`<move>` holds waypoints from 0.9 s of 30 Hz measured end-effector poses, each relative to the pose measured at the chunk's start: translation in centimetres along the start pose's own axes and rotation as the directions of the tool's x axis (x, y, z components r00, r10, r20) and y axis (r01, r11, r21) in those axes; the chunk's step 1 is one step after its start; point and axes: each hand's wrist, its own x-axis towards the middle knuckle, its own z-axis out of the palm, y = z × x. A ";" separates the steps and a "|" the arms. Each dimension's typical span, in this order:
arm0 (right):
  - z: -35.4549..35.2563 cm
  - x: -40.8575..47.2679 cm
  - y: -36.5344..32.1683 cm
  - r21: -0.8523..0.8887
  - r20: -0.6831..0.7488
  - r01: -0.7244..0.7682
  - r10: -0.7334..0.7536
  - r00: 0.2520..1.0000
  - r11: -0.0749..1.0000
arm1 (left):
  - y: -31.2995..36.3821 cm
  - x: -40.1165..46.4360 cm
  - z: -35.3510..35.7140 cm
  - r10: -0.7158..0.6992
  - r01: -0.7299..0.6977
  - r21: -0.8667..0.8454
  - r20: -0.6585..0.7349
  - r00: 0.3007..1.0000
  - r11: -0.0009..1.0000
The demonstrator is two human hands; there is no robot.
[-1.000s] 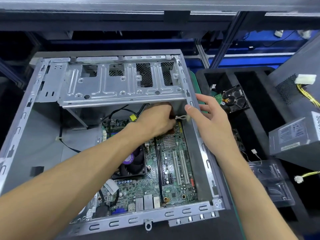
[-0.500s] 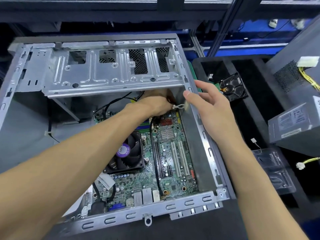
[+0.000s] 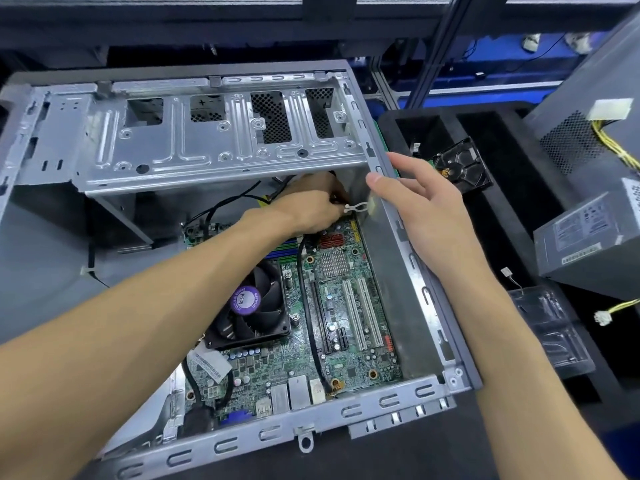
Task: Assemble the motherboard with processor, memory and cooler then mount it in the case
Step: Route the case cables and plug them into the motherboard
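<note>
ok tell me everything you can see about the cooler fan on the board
The square black plastic cooler fan sits flat on the green motherboard inside the open grey metal case, towards the board's left side. Its dark curved blades ring a round purple hub sticker with white print, and pale metal fins show beneath the blades. A screw stands at its right corner. The blades look sharp, so it seems still. The left forearm crosses above it, hiding its upper left edge; neither hand touches it.

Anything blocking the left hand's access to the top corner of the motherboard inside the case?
Partly. The drive cage overhangs that corner, so the left hand reaches in beneath it, beside a white cable clip. The motherboard otherwise lies open; the right hand rests on the case wall.
</note>
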 end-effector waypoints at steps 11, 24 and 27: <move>0.0 0.0 0.1 -0.004 -0.001 0.004 -0.004 1.000 1.000 | 0.0 -0.1 0.0 0.005 -0.007 -0.080 -0.022 1.000 0.997; 0.0 0.2 0.2 -0.001 0.000 -0.003 0.003 1.000 1.000 | 0.9 0.6 -1.0 -0.095 0.092 0.039 0.096 0.991 0.995; 0.0 0.1 0.1 0.004 -0.002 -0.007 0.007 1.000 1.000 | 1.0 0.5 -1.2 -0.096 0.093 0.035 0.110 0.989 0.995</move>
